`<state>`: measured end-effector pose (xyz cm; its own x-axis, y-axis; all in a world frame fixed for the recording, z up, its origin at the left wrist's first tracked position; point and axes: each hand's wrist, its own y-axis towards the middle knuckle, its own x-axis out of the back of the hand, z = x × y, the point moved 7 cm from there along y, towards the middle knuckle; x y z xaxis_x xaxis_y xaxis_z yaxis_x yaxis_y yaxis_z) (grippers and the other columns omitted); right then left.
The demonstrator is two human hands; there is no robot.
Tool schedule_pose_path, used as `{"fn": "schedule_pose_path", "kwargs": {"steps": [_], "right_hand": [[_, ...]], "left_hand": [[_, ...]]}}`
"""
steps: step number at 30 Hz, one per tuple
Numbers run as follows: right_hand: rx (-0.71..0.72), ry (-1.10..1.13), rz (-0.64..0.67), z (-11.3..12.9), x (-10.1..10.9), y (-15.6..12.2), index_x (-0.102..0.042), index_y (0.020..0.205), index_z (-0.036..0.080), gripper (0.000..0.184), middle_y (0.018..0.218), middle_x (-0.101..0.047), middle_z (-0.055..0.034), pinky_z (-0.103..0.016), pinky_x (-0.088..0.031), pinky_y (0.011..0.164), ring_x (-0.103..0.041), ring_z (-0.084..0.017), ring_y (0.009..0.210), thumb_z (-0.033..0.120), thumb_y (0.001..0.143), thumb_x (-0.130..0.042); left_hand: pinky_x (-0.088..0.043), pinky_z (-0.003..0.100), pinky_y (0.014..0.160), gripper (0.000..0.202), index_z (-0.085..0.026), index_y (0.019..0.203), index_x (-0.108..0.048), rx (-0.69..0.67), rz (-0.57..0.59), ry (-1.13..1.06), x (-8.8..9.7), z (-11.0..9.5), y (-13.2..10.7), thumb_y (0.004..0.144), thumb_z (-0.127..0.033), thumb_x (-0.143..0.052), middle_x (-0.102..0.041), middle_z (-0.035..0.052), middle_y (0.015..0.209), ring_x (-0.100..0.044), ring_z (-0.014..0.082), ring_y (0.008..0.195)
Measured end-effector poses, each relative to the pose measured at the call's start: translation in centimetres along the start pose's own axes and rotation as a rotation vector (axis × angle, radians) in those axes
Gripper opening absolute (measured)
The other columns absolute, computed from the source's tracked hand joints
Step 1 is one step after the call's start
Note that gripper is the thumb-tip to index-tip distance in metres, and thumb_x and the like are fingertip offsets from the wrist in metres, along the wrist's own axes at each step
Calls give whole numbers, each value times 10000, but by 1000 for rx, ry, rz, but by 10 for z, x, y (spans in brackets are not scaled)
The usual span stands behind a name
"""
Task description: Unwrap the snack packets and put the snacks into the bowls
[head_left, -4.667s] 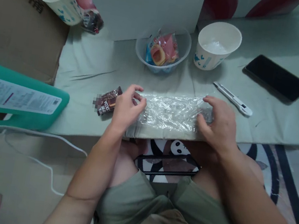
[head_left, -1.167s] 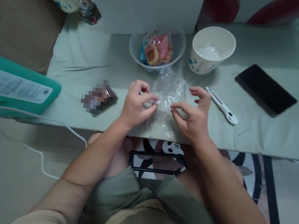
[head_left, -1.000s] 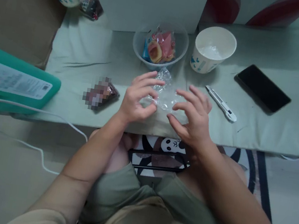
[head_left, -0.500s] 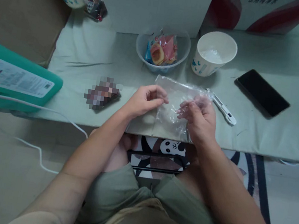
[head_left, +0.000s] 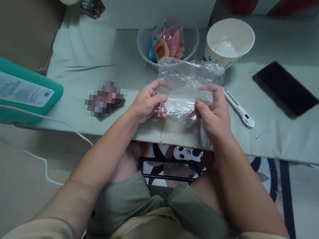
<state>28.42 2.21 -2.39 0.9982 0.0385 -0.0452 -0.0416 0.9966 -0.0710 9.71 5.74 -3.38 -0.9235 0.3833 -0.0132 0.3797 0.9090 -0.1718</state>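
Stretched between both hands is a clear plastic bag (head_left: 183, 85), crinkled and see-through, held just above the cloth-covered table. My left hand (head_left: 150, 100) pinches its near left corner between thumb and fingers. On the other side, my right hand (head_left: 215, 111) grips the near right part, thumb on top. The bag's far edge overlaps the rim of a clear plastic bowl (head_left: 142, 38) that contains wrapped snacks (head_left: 171, 42). A white utility knife (head_left: 240, 109) lies just right of my right hand.
A paper cup (head_left: 231, 38) with clear plastic inside stands behind the bag. At right lies a black phone (head_left: 285, 89). A blurred-out small package (head_left: 104, 100) rests left of my hands. Farther left are a green container (head_left: 27, 114), a white cable (head_left: 46, 166) and a cardboard box (head_left: 20, 20).
My left hand has taken hold of the bag, which it was beside before. The bag has been lifted and spread between both hands. The view has shifted slightly.
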Motion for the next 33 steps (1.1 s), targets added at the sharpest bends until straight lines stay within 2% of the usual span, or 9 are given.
{"fn": "schedule_pose_path", "kwargs": {"steps": [5,9,13,17,19,21,27,30,33], "right_hand": [[29,113,-64,-3,5,-3,-664,893,268,399,730,-643,-2,-330,-504,549,-596,-156,583,656,803,-680],[91,9,136,9,-6,-3,-719,773,225,591,853,-732,-64,-352,-505,634,-633,-191,705,780,839,-528],[22,-149,138,6,-13,3,-697,818,218,403,856,-740,-43,-329,-468,667,-622,-173,715,615,843,-636],[-86,-130,-40,0,-10,8,-615,1080,230,470,831,-716,15,-309,-434,652,-590,-150,669,356,655,-771],[-91,-123,-115,1,-7,7,-621,945,217,324,770,-666,23,-308,-414,653,-548,-135,652,361,673,-723],[-65,-138,-147,4,-6,4,-590,781,214,199,710,-599,34,-302,-384,646,-491,-119,634,364,692,-685],[-42,-15,19,9,-18,-2,-514,695,223,189,675,-514,50,-277,-370,642,-450,-116,651,340,687,-662],[-59,132,96,6,-25,-2,-508,700,227,204,667,-500,48,-276,-382,647,-446,-123,649,364,682,-658],[-68,265,180,2,-30,-1,-569,753,229,226,733,-569,21,-303,-435,693,-515,-148,693,432,714,-661]], "left_hand": [[-481,293,423,279,-252,900,-624,17,9,-128,5,-9,1,843,-524,-644,-624,-8,617,-619,163,484],[-535,322,532,521,-210,754,-632,-67,-9,-8,15,-16,-1,874,-712,-559,-676,57,716,-644,169,602],[-524,270,594,355,-222,963,-636,-167,-100,170,29,-10,3,729,-408,-828,-704,26,867,-638,133,672],[-558,293,701,405,-251,1161,-561,-344,-397,377,42,-19,-5,802,-283,-746,-678,38,1022,-670,148,795],[-568,350,820,298,-243,1097,-572,-502,-606,572,37,-36,-23,840,-257,-720,-643,49,1043,-666,186,919],[-555,408,924,164,-236,1008,-589,-620,-658,741,19,-50,-37,879,-257,-687,-637,54,1004,-652,221,995],[-478,488,1147,513,-210,1314,-599,-610,-270,746,-27,-52,-29,864,-432,-708,-659,137,1395,-601,301,1328],[-559,399,1026,586,-198,1335,-615,-412,6,530,-34,-36,-15,864,-533,-713,-719,126,1307,-694,269,1189],[-590,336,897,559,-201,1255,-670,-317,47,401,-27,-28,-11,855,-587,-725,-757,106,1180,-735,233,1050]]}}
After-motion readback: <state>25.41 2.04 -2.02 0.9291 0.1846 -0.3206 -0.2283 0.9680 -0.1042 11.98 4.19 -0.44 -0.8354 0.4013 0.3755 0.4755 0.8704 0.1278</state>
